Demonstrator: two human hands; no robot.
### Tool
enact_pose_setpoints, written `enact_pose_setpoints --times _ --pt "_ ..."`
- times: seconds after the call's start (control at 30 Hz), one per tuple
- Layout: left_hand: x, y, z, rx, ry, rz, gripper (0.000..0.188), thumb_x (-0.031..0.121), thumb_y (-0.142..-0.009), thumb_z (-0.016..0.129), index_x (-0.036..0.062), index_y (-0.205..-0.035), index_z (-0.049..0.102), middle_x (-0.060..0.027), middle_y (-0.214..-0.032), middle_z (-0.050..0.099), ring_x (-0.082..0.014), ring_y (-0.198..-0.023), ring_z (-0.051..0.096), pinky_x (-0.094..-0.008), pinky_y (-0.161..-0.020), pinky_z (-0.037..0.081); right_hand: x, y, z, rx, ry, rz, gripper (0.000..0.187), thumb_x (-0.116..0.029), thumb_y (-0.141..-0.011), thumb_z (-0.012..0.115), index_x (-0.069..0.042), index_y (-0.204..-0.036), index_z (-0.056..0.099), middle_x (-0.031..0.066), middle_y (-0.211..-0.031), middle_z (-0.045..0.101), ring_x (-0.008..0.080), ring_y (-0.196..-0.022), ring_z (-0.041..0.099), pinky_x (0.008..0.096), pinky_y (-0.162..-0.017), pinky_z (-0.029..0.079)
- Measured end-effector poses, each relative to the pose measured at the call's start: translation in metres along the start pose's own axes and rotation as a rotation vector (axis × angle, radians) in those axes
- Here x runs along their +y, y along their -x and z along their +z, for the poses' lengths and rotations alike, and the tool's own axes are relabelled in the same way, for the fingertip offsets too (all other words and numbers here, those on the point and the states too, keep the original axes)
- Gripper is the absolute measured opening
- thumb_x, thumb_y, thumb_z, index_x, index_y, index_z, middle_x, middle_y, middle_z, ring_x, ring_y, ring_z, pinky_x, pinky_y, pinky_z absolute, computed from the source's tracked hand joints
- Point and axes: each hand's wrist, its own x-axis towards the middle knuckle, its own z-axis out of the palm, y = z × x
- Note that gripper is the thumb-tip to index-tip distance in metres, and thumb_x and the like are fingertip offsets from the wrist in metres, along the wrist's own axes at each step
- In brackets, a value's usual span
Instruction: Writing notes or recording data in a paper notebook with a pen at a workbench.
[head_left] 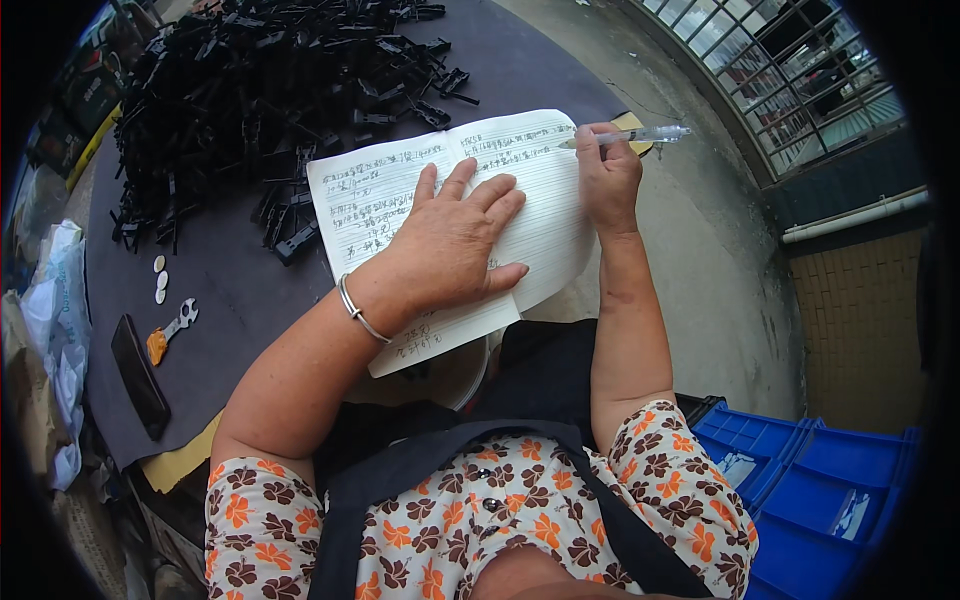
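An open lined notebook (pixel 545 215) with handwriting on both pages lies at the table's near right edge, partly overhanging it. My left hand (pixel 450 240) rests flat across its middle, fingers spread, covering some of the writing. A metal bangle (pixel 358 308) circles that wrist. In my right hand (pixel 612 180) a clear pen (pixel 655 134) is pinched, its tip at the upper part of the right page and its back end pointing right.
A big heap of black plastic parts (pixel 270 90) covers the far side of the dark table (pixel 230 300). At the left lie a wrench (pixel 182 316), white discs (pixel 161 280) and a dark oblong case (pixel 140 375). Blue crates (pixel 850 470) stand at lower right.
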Motion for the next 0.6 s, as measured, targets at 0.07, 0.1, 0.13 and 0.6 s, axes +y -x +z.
enact_pose_setpoints --times 0.07,0.1,0.13,0.6 --pt "0.0003 -0.0003 -0.0004 -0.004 0.002 0.000 0.071 0.050 -0.082 0.060 0.0095 -0.138 0.044 -0.0126 -0.146 0.038 -0.0410 -0.139 0.025 -0.0582 -0.114 0.012 0.0000 0.0009 0.0014 0.041 0.031 -0.038 0.018 -0.021 -0.094 0.059 -0.004 -0.088 0.064 -0.0009 -0.070 0.059 0.0080 -0.064 0.052 0.0250 -0.059 0.044" --pt "0.0005 -0.0003 -0.0006 -0.008 0.004 0.000 0.071 0.050 -0.082 0.060 0.0094 -0.138 0.044 -0.0125 -0.146 0.038 -0.0410 -0.139 0.025 -0.0582 -0.114 0.012 0.0009 0.0011 0.0022 0.041 0.031 -0.038 0.018 -0.021 -0.094 0.059 -0.004 -0.088 0.064 -0.0009 -0.070 0.059 0.0080 -0.064 0.052 0.0250 -0.059 0.044" --pt "0.0005 -0.0004 -0.0007 -0.013 0.007 -0.001 0.071 0.050 -0.082 0.060 0.0093 -0.139 0.044 -0.0125 -0.146 0.038 -0.0409 -0.139 0.025 -0.0582 -0.114 0.012 0.0023 0.0015 0.0031 0.058 0.047 -0.053 0.018 -0.020 -0.094 0.059 -0.004 -0.088 0.064 -0.0007 -0.069 0.059 0.0079 -0.064 0.053 0.0250 -0.060 0.045" --pt "0.0002 -0.0004 -0.0012 0.001 0.013 0.006 0.071 0.049 -0.082 0.060 0.0086 -0.138 0.044 -0.0124 -0.145 0.038 -0.0414 -0.139 0.025 -0.0584 -0.113 0.012 0.0007 -0.0040 0.0022 -0.032 0.178 -0.057 0.018 -0.020 -0.093 0.061 -0.003 -0.089 0.065 -0.0010 -0.067 0.059 0.0071 -0.062 0.053 0.0249 -0.058 0.045"
